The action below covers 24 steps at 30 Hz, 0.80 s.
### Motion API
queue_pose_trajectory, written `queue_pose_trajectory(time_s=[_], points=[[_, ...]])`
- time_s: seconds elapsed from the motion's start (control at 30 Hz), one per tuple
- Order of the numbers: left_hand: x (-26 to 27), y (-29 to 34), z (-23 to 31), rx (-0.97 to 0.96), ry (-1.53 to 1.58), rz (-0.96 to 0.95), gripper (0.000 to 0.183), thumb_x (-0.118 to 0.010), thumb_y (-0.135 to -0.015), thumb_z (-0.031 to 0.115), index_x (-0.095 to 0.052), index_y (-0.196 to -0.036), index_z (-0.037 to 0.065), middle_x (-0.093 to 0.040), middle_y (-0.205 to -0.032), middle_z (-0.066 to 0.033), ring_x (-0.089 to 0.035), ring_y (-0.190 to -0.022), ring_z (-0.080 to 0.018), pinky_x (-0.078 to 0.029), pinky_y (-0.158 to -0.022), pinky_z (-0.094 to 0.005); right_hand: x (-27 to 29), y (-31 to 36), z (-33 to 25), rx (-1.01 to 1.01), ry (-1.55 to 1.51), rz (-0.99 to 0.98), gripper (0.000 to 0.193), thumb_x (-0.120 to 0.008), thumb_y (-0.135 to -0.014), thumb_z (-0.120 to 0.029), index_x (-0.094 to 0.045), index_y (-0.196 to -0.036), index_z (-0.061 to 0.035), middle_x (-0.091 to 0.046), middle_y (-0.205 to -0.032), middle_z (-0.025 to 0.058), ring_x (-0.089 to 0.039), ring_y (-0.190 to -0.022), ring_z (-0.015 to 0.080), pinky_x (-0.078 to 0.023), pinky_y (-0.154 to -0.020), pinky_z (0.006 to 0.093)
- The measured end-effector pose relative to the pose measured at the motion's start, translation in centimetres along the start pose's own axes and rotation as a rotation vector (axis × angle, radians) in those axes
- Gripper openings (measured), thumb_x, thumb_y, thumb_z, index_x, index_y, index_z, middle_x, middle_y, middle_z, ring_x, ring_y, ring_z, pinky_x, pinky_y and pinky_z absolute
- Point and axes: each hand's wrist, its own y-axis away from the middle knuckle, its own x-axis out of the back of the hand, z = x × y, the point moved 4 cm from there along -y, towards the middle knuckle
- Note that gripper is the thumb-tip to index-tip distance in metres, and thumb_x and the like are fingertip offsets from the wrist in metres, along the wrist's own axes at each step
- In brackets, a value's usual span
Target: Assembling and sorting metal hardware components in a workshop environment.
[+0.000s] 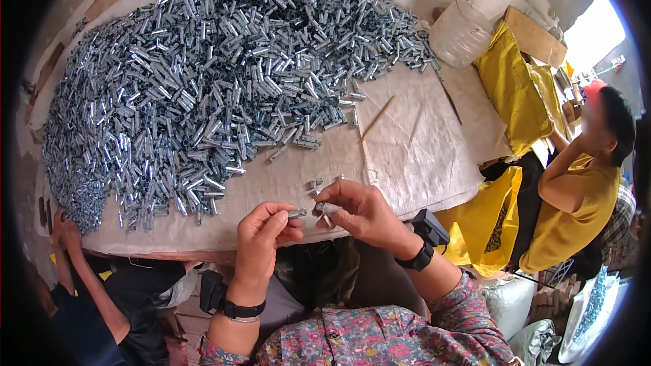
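Near the front edge of the sheet-covered table, my left hand [260,230] pinches a short silvery metal sleeve [297,213] between thumb and fingers, its end pointing right. Just across from it, my right hand [367,215] is closed with thumb and fingertips on a small metal piece [328,209], whose exact shape I cannot make out. The two hands are close but apart. A large heap of similar metal sleeves [224,81] spreads beyond them. A small loose metal part [316,182] lies on the sheet just past my hands.
Smaller metal parts [83,205] are piled at the left, by another person's hands [64,230]. A thin stick [378,119] lies on the whitish sheet [413,135]. A translucent bucket [461,34] and yellow sacks [513,88] stand at right, near a seated person in yellow [576,210].
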Motion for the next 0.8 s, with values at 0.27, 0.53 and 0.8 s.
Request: queue_pose_trajectory(time_s=[0.27, 0.53, 0.8], points=[[-1.2, 1.0, 0.0, -0.025, 0.099, -0.078, 0.018, -0.055, -0.097, 0.013, -0.062, -0.106, -0.001, -0.069, -0.087, -0.0099, -0.067, -0.071, -0.0137, -0.057, -0.068, -0.0260, -1.1, 0.8, 1.0, 0.045, -0.220, -0.119, 0.023, -0.055, -0.093, -0.001, -0.053, -0.115, 0.0037, -0.065, -0.098, 0.0081, -0.064, -0.084, 0.0110, -0.054, -0.073, 0.0246], [-1.2, 1.3, -0.2, -0.038, 0.042, -0.099, 0.021, -0.058, -0.096, 0.017, -0.062, -0.106, -0.001, -0.069, -0.086, -0.0105, -0.067, -0.070, -0.0137, -0.056, -0.067, -0.0250, -1.0, 1.2, 1.2, 0.009, -0.289, -0.100, 0.018, -0.054, -0.095, -0.003, -0.054, -0.111, 0.0041, -0.065, -0.093, 0.0079, -0.065, -0.079, 0.0123, -0.055, -0.071, 0.0254], [-1.3, 1.6, -0.3, -0.075, -0.050, -0.091, 0.021, -0.059, -0.095, 0.016, -0.061, -0.105, -0.002, -0.068, -0.085, -0.0108, -0.065, -0.067, -0.0144, -0.055, -0.063, -0.0253, -1.3, 1.8, 1.1, -0.059, -0.301, -0.016, 0.015, -0.058, -0.095, -0.009, -0.056, -0.103, 0.0035, -0.068, -0.089, 0.0117, -0.068, -0.075, 0.0168, -0.057, -0.068, 0.0278]])
